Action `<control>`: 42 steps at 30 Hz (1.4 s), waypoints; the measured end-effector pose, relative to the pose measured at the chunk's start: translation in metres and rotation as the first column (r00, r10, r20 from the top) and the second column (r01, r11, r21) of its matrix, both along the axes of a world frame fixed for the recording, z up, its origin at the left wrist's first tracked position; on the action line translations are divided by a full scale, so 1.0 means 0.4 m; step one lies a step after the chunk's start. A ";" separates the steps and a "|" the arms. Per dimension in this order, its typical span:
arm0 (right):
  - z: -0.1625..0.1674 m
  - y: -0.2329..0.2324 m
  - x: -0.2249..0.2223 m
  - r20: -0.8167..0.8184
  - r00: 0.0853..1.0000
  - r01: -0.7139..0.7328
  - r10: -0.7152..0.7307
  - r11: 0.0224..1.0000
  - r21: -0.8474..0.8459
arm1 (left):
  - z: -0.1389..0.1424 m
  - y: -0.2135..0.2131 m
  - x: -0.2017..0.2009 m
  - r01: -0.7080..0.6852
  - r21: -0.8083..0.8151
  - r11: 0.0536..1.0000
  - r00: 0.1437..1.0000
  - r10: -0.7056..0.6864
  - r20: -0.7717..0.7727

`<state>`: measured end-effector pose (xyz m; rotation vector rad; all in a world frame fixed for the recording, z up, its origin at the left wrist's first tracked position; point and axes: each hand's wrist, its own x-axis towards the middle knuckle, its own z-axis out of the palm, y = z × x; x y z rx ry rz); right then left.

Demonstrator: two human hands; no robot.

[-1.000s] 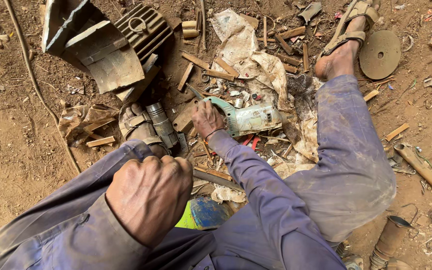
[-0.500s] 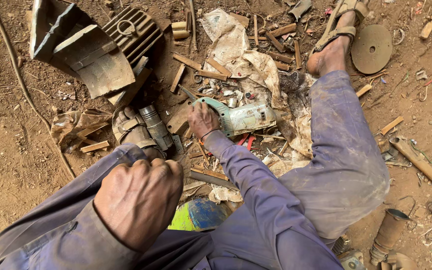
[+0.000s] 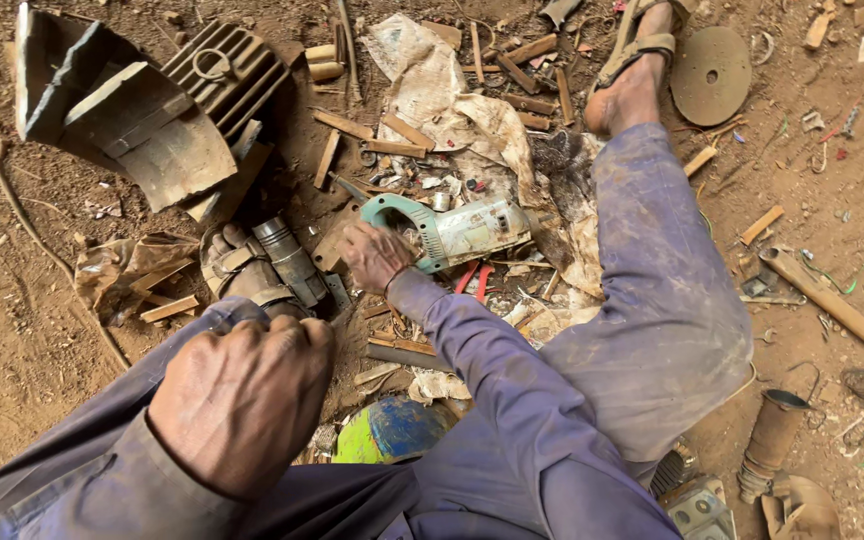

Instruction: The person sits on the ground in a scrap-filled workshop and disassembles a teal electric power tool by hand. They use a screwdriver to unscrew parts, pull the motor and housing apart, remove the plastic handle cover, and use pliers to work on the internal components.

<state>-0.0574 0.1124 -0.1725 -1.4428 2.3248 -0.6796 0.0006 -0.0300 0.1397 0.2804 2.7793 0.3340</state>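
I sit on dirt ground in purple work clothes. My left hand [image 3: 242, 400] is a closed fist in the foreground, resting on my left knee [image 3: 132, 400] with nothing visible in it. My right hand [image 3: 377, 255] reaches forward with its fingers curled over the green head end of an angle grinder [image 3: 457, 230]. The grinder has a worn whitish body and lies on the ground among scraps. My right leg [image 3: 662, 280] stretches out beside it, ending in a sandalled foot [image 3: 637, 70].
A finned metal block [image 3: 217, 70] and bent sheet-metal pieces [image 3: 112, 120] lie at the far left. A metal cylinder [image 3: 287, 262], a dirty cloth [image 3: 452, 100], wood offcuts, a round disc [image 3: 710, 75], a long handle [image 3: 832, 300] and a blue-green container [image 3: 392, 430] surround me.
Both hands stay where they were, the right one at the grinder's head and the left fist on the knee. Only the view has shifted slightly.
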 end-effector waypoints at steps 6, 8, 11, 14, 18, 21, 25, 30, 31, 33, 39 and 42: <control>0.026 0.097 -0.082 0.039 0.867 0.451 -0.497 0.815 0.364 | -0.034 0.023 -0.013 -0.068 -0.066 0.995 0.887 0.091 0.452; 0.035 0.161 -0.136 -0.090 0.624 0.780 -0.776 0.613 0.126 | -0.054 0.034 -0.011 -0.151 -0.021 0.988 0.894 0.145 0.424; 0.042 0.278 -0.181 -0.190 0.375 0.901 -0.907 0.309 0.305 | -0.102 0.044 -0.013 -0.132 -0.013 0.991 0.907 0.126 0.401; 0.024 0.361 -0.167 -0.273 0.155 0.837 -0.949 -0.020 0.547 | -0.158 0.058 -0.025 -0.103 -0.046 0.994 0.910 0.112 0.399; -0.038 0.346 -0.135 -0.110 -0.063 0.866 -0.992 -0.109 0.488 | -0.229 0.057 -0.059 -0.121 -0.086 0.989 0.763 0.148 0.629; -0.065 0.284 -0.134 -0.017 -0.292 0.819 -0.956 -0.258 0.513 | -0.278 0.037 -0.095 -0.140 -0.057 0.988 0.815 0.148 0.559; -0.075 0.228 -0.148 0.045 -0.462 0.783 -0.886 -0.383 0.490 | -0.339 0.004 -0.140 -0.100 -0.005 0.995 0.800 0.083 0.594; -0.131 0.234 -0.138 -0.106 -0.340 0.878 -0.934 -0.356 0.319 | -0.393 -0.016 -0.176 0.045 0.011 0.999 0.804 -0.042 0.593; -0.146 0.241 -0.133 -0.126 -0.305 0.901 -0.944 -0.329 0.282 | -0.399 -0.016 -0.179 0.026 0.014 1.000 0.789 -0.029 0.613; -0.171 0.254 -0.129 -0.176 -0.254 0.930 -0.951 -0.290 0.225 | -0.407 -0.015 -0.185 -0.005 0.011 1.000 0.774 -0.003 0.633; -0.159 0.255 -0.133 -0.072 -0.346 0.881 -0.935 -0.350 0.317 | -0.414 -0.010 -0.193 0.000 0.011 1.000 0.762 -0.007 0.647; -0.132 0.245 -0.145 -0.063 -0.350 0.874 -0.935 -0.349 0.338 | -0.418 -0.003 -0.200 0.072 -0.035 0.997 0.705 -0.026 0.708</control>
